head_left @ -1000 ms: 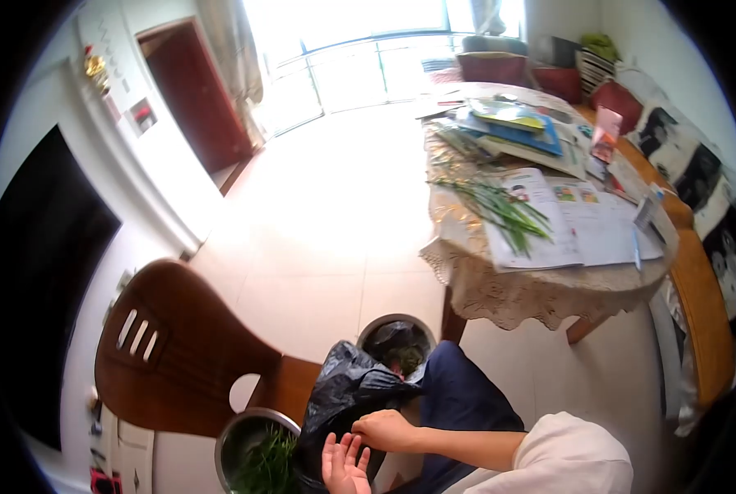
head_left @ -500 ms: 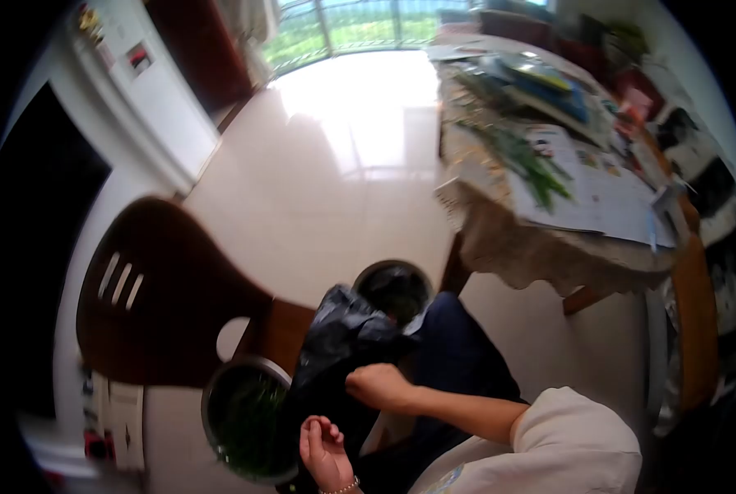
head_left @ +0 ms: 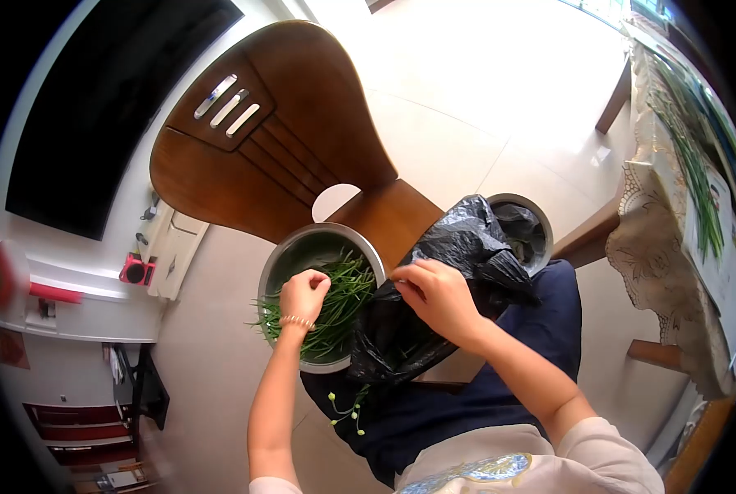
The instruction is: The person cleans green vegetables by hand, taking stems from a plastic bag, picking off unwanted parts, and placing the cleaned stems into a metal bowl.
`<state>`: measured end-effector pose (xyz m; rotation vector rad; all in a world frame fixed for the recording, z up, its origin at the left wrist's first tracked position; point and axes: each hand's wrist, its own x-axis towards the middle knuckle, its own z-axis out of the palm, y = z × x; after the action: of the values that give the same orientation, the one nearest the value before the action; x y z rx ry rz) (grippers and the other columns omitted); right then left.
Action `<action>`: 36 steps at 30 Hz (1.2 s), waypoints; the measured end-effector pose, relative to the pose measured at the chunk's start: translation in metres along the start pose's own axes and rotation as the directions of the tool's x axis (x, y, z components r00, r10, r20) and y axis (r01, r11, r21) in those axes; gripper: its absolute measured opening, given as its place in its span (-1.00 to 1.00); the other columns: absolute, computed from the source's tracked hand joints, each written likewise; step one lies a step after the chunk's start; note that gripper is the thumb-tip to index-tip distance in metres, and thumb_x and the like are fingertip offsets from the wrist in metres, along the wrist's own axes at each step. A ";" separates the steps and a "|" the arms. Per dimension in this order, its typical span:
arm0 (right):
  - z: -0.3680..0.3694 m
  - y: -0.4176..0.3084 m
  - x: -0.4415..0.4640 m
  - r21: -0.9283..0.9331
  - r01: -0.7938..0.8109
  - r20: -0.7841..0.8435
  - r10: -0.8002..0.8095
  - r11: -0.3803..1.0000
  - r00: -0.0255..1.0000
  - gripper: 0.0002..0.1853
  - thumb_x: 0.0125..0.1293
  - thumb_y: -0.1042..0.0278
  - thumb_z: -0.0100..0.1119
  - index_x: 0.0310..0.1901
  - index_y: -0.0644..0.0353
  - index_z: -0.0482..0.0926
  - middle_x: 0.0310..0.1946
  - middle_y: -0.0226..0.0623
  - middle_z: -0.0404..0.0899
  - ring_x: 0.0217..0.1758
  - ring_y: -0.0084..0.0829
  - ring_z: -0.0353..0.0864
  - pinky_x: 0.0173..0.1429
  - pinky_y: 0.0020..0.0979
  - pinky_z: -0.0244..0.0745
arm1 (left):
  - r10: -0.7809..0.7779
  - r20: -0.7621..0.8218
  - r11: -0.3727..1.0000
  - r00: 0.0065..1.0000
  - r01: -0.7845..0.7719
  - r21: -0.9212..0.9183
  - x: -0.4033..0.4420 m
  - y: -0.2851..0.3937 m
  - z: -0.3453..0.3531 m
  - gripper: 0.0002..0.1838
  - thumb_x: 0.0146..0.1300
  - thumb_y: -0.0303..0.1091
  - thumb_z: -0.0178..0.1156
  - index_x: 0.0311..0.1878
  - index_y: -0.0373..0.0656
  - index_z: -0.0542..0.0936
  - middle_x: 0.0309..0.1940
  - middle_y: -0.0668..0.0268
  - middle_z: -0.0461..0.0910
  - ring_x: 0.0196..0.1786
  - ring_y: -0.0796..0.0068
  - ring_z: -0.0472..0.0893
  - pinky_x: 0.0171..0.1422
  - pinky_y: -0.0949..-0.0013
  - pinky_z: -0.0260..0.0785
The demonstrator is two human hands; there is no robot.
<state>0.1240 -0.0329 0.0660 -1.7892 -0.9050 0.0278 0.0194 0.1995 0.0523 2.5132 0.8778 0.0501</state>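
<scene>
My left hand (head_left: 304, 298), with a beaded bracelet at its wrist, is closed over a metal bowl (head_left: 271, 276) of green stalks (head_left: 345, 300); what its fingers hold, if anything, is too small to make out. Above the black plastic bag (head_left: 462, 239), my right hand (head_left: 434, 298) has thumb and fingertips pinched together, and its contents cannot be made out either. The bag lies across my lap, with dark green stuff inside its opening. Several stems with pale buds (head_left: 347, 412) hang out below it.
A wooden chair (head_left: 302, 107) stands ahead, its seat behind the bowl and bag. Beyond the bag sits a second metal bowl (head_left: 540, 226) lined with black plastic. On the right, a table with a lace cloth (head_left: 652, 239) bears long green stalks (head_left: 697, 181) and papers.
The view has swung down and left, bringing the bowl of stalks to the middle. My left hand has moved from beside the bag to over that bowl and closed; budded stems now show below the bag.
</scene>
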 end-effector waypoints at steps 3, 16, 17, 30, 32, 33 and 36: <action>0.023 0.008 0.032 -0.123 0.086 0.110 -0.072 0.989 0.991 -0.95 0.04 0.45 0.12 -0.46 0.16 0.58 -0.50 -0.29 0.54 -0.40 -0.24 0.53 -0.26 -0.29 0.44 | -0.141 0.075 0.969 0.987 0.122 0.213 0.021 -0.013 0.013 -0.86 -0.02 -0.22 0.18 -0.42 0.00 0.66 -0.42 0.27 0.64 -0.31 0.26 0.62 -0.18 0.28 0.45; 0.144 0.065 0.074 -0.338 -0.105 0.576 0.294 0.935 0.763 -0.82 -0.09 0.52 0.09 -0.46 0.04 0.65 -0.43 -0.20 0.61 -0.27 -0.22 0.60 -0.17 -0.28 0.49 | 0.016 0.102 0.932 0.995 -0.051 0.358 0.036 -0.028 0.049 -0.84 -0.01 -0.25 0.25 -0.30 0.03 0.62 -0.42 0.32 0.63 -0.32 0.33 0.62 -0.23 0.29 0.44; 0.148 0.065 0.073 -0.343 -0.120 0.562 0.306 0.932 0.768 -0.83 -0.09 0.51 0.09 -0.45 0.04 0.65 -0.43 -0.20 0.61 -0.26 -0.21 0.60 -0.17 -0.28 0.48 | 0.007 0.109 0.934 0.994 -0.045 0.355 0.037 -0.027 0.050 -0.84 -0.01 -0.26 0.25 -0.30 0.04 0.62 -0.42 0.33 0.63 -0.32 0.33 0.62 -0.23 0.29 0.44; 0.169 0.078 0.060 -0.308 -0.101 0.509 0.254 0.946 0.822 -0.86 -0.11 0.35 0.18 -0.44 0.05 0.64 -0.42 -0.25 0.61 -0.29 -0.25 0.60 -0.20 -0.27 0.49 | 0.025 0.064 0.946 0.998 -0.045 0.321 0.034 -0.022 0.047 -0.86 -0.01 -0.20 0.22 -0.37 0.07 0.66 -0.47 0.27 0.62 -0.36 0.25 0.61 -0.26 0.28 0.45; 0.172 0.079 0.062 -0.335 -0.099 0.504 0.267 0.937 0.821 -0.87 -0.10 0.33 0.17 -0.44 0.04 0.64 -0.43 -0.25 0.61 -0.29 -0.25 0.60 -0.21 -0.27 0.49 | 0.034 0.078 0.944 0.996 -0.058 0.325 0.034 -0.023 0.046 -0.86 -0.02 -0.19 0.22 -0.38 0.06 0.66 -0.47 0.27 0.62 -0.36 0.25 0.61 -0.26 0.28 0.45; 0.173 0.079 0.062 -0.365 -0.096 0.497 0.281 0.926 0.821 -0.87 -0.09 0.31 0.17 -0.45 0.04 0.64 -0.44 -0.26 0.61 -0.30 -0.25 0.60 -0.22 -0.27 0.49 | 0.046 0.093 0.943 0.995 -0.073 0.325 0.034 -0.024 0.046 -0.85 -0.04 -0.18 0.23 -0.40 0.04 0.66 -0.47 0.26 0.62 -0.37 0.25 0.61 -0.27 0.28 0.44; 0.174 0.081 0.062 -0.320 -0.070 0.496 0.230 0.945 0.838 -0.87 -0.08 0.27 0.16 -0.46 0.04 0.64 -0.43 -0.26 0.61 -0.30 -0.25 0.59 -0.22 -0.28 0.49 | 0.036 0.053 0.964 0.998 -0.049 0.261 0.035 -0.024 0.046 -0.84 -0.06 -0.20 0.25 -0.42 -0.02 0.66 -0.49 0.25 0.62 -0.40 0.27 0.61 -0.29 0.31 0.43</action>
<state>0.1389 0.1316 -0.0493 -2.1765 -1.1973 0.5427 0.0416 0.2178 -0.0032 2.7661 0.8602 -0.1196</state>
